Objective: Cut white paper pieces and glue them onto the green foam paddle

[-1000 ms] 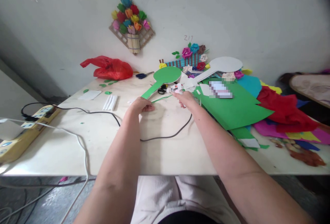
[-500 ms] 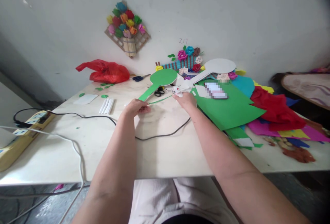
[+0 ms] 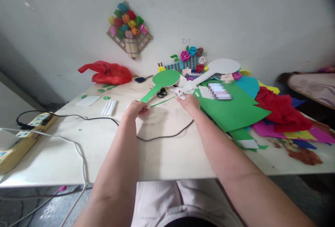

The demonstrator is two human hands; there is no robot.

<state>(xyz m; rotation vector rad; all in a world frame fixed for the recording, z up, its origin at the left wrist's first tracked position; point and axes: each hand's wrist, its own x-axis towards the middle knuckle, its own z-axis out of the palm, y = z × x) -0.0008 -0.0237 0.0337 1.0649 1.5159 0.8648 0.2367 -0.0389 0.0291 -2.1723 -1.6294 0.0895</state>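
A paddle-shaped cutout with a green face (image 3: 166, 79) lies angled across the table, its round head away from me. My left hand (image 3: 138, 109) is closed around the near end of its handle, with the fingertips partly hidden. A white hot glue gun (image 3: 179, 93) is in my right hand (image 3: 188, 102), whose fingers wrap its body. Between both hands a thin green paper strip (image 3: 162, 101) runs across the table; whether the left fingers also touch it I cannot tell. Black-handled scissors (image 3: 162, 93) lie beside the green handle.
At left are white glue sticks (image 3: 109, 108), a power strip (image 3: 39, 124) and a red plastic bag (image 3: 112, 73). A black cord (image 3: 159, 138) loops toward my right hand. Rightward lie a white paddle cutout (image 3: 223, 66), green sheets (image 3: 230, 112), a phone (image 3: 219, 91) and red crepe paper (image 3: 282, 110).
The glue gun has tilted slightly in my right hand and shifted a little. My left hand stays at the paddle handle; the view has moved slightly.
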